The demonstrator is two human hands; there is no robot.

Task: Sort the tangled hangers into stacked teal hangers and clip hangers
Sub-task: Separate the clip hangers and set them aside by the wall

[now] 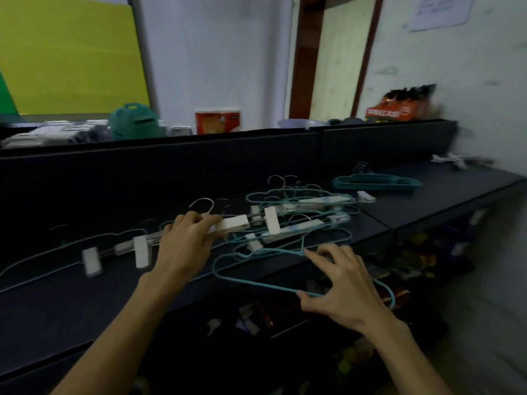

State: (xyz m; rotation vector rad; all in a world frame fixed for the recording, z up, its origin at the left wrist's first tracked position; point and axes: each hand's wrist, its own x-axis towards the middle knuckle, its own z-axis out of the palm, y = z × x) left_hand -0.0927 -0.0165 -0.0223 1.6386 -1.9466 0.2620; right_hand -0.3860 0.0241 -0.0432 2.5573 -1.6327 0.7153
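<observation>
- At the 9 o'clock side of the dark desk (445, 195), a clip hanger (119, 248) lies flat with its white clips (91, 261) turned up; I judge it is set apart here so that the clip hangers collect on this side.
- Toward 10 o'clock from the picture's middle, the left hand (185, 240) rests on a second clip hanger (233, 223), fingers bent over its bar next to a white clip. It seems to hold this one down so that it does not follow when the other hand pulls.
- At the middle, the tangle (299, 212) of teal wire and white clip hangers lies crossed together, hooks toward the partition (199, 166). Much is not yet sorted.
- At 4 o'clock from the middle, the right hand (342, 280) grips a teal hanger (251, 280), thumb under the lower wire and fingers curled over the top. The hanger sticks out over the desk edge, probably to free it from the tangle.
- At 2 o'clock, well apart from the tangle, the stacked teal hangers (376, 182) lie nested; this is likely where the held hanger belongs.
</observation>
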